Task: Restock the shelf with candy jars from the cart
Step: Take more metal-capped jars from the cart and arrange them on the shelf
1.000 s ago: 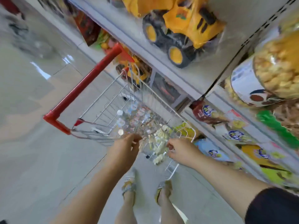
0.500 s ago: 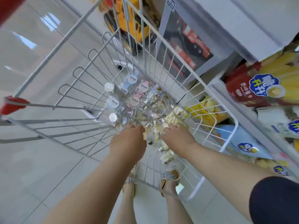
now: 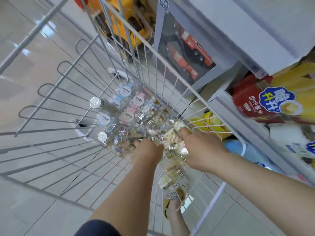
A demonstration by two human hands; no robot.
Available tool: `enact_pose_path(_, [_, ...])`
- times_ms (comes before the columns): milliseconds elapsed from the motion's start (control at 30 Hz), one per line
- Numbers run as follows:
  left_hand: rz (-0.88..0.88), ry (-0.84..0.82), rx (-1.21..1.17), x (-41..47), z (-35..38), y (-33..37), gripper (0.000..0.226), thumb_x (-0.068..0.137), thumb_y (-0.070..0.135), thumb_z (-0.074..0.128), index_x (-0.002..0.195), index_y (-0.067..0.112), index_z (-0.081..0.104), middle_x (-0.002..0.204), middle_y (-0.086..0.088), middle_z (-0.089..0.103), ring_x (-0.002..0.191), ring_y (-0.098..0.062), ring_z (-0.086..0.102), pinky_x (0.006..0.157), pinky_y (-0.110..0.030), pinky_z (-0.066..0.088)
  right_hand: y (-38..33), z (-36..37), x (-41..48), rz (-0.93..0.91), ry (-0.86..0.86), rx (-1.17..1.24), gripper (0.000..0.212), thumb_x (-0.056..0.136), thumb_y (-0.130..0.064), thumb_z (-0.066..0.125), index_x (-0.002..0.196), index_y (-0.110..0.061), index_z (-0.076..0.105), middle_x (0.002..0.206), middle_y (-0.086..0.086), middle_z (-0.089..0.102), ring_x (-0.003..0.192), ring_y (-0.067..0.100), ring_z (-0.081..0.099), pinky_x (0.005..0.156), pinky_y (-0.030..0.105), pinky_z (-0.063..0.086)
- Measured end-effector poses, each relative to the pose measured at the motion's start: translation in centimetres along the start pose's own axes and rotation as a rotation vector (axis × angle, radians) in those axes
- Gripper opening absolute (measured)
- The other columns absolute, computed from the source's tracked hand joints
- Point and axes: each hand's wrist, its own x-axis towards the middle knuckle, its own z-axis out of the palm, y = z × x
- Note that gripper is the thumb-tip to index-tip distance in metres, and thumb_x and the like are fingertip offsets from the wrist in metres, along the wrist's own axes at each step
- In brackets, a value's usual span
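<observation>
Several clear candy jars with silver screw lids [image 3: 96,103] lie heaped in the bottom of a white wire cart [image 3: 51,99]; some carry pink or blue round labels [image 3: 127,115]. Both my hands reach down into the heap. My left hand [image 3: 146,153] is knuckles up among the jars, its fingertips hidden between them. My right hand [image 3: 202,150] curls its fingers over a jar of pale candy [image 3: 171,137] near the cart's right wall. More jars [image 3: 170,176] lie below my hands.
Grey shelving [image 3: 247,34] runs along the right, close against the cart. It holds a boxed red toy truck [image 3: 185,53], a yellow toy [image 3: 122,19], a red snack bag [image 3: 247,101] and yellow packets [image 3: 208,124]. A tiled floor lies to the left, and my sandalled foot [image 3: 175,198] shows through the wires.
The view has dropped and closed in on the cart. Both hands have gone from the cart's near rim down into the heap of jars.
</observation>
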Motion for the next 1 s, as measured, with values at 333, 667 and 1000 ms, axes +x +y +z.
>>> enact_pose_path(333, [-0.077,0.064,-0.078,0.7,1.9,0.7,0.073,0.086,0.06,0.061,0.141,0.017,0.041,0.145,-0.014,0.033,0.13,-0.037,0.042,0.102,-0.056,0.043,0.8,1.2,0.7,0.011,0.088,0.15,0.055,0.085,-0.028,0.057,0.135,-0.022,0.033,0.1,0.0,0.059,0.087,0.028,0.059,0.061,0.033,0.037])
enact_pose_path(667, [0.058,-0.149,-0.119,1.9,1.1,0.2,0.058,0.091,0.062,0.055,0.112,0.009,0.057,0.097,-0.01,0.062,0.093,-0.027,0.062,0.085,-0.043,0.058,2.1,2.3,1.6,-0.024,0.193,0.196,0.055,0.095,-0.058,0.045,0.141,-0.03,0.037,0.12,0.001,0.062,0.109,0.028,0.06,0.07,0.034,0.04])
enact_pose_path(1000, [0.24,-0.015,-0.017,-1.2,-1.3,-1.5,0.045,0.086,0.041,0.074,0.115,0.008,0.063,0.095,-0.005,0.063,0.082,-0.021,0.059,0.065,-0.029,0.047,2.4,2.6,-0.4,0.034,0.211,0.263,0.046,0.091,-0.048,0.055,0.129,-0.025,0.045,0.121,0.0,0.062,0.11,0.028,0.057,0.075,0.036,0.045])
